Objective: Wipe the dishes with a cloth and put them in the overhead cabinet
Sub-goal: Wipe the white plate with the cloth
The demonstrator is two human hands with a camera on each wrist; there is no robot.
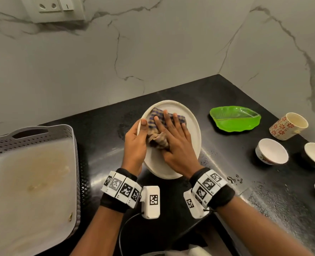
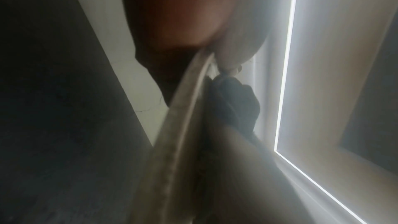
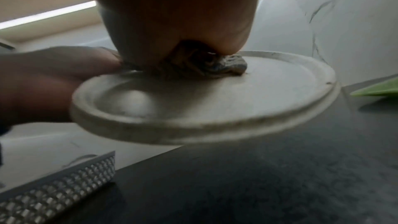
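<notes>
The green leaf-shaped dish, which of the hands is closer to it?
Right. The right hand presses the cloth on the plate, on the side toward the green dish. The left hand grips the plate's far edge, away from it.

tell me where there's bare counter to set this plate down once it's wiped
The widest bare patch of black counter lies between the grey basket and the plate held by the left hand. Another lies behind the plate, along the wall. The right side is crowded: green dish, patterned cup, two white bowls.
</notes>
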